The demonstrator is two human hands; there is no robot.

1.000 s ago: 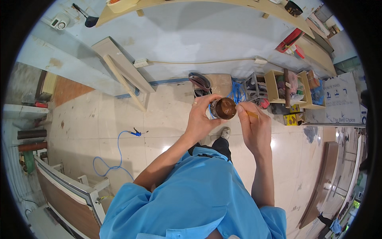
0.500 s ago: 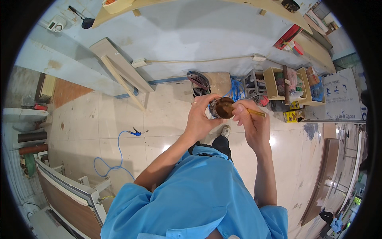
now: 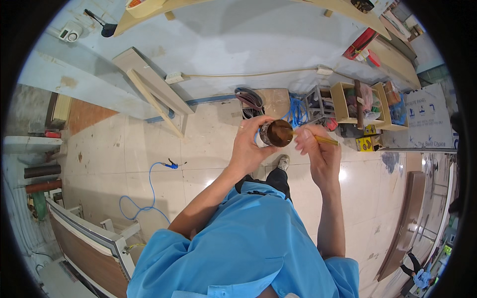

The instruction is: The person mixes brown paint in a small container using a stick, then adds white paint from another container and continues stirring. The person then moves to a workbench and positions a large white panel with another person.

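My left hand (image 3: 248, 146) is wrapped round a small round jar (image 3: 277, 133), fingers behind it and thumb at its lower side. The jar's mouth tilts up toward me, showing a dark brown inside. Just right of it, my right hand (image 3: 320, 156) pinches a thin yellow stick-like tool (image 3: 327, 140). Its back end sticks out to the right past the fingers, and its front end is close to the jar's rim. Whether that end carries bristles is too small to tell. Both hands are held in the air above the floor.
Boards (image 3: 149, 89) lean on the far wall. Sanding belts (image 3: 250, 99), a coiled blue hose (image 3: 297, 111) and wooden boxes (image 3: 345, 104) stand along it. A blue air gun (image 3: 172, 164) with its hose lies on the floor at left. Another person (image 3: 422, 278) is at lower right.
My right hand has drawn a little to the right with the yellow tool, away from the jar's mouth. The jar is still in my left hand, its mouth turned slightly.
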